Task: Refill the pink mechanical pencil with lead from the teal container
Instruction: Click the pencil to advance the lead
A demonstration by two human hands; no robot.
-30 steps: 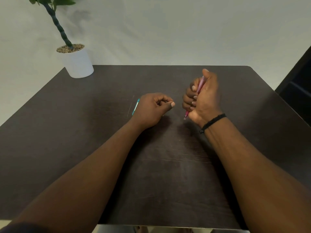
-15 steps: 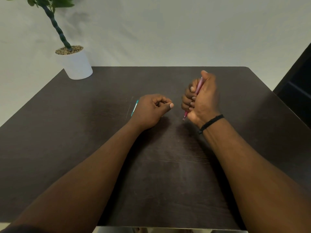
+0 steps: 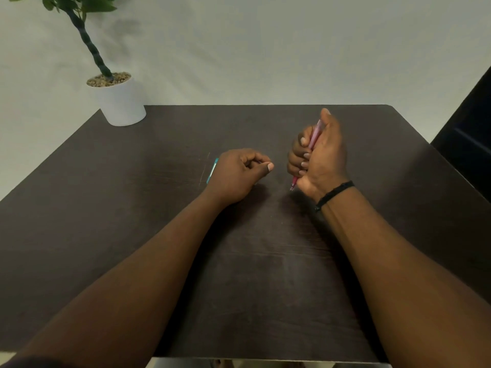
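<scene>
- Head view, containers first: the teal container [image 3: 212, 171] lies flat on the dark table [image 3: 132, 208], just beside the back of your left hand [image 3: 236, 173]. You only see a thin sliver of it since that hand covers the rest, so I can't tell if it's open or what's inside.
- Other container is the white pot [image 3: 121, 102] at the far left corner of the table, with pebbles on top and a plant [image 3: 85, 35] with a twisted green stem coming out of it. Well apart from your hands.
- The pink mechanical pencil [image 3: 313, 139] is in your right hand [image 3: 321, 158], wrapped in a fist, tilted with the tip down near the table and the top end up by your thumb. Most of the barrel is hidden by your fingers.
- Your left hand rests on the table with thumb and index finger pressed together. There's maybe a thin dark line at the fingertips, but it's too small to say it's a lead.
- Black wristband [image 3: 334, 193] on your right wrist.
- Both forearms cut across the near half of the table.
</scene>
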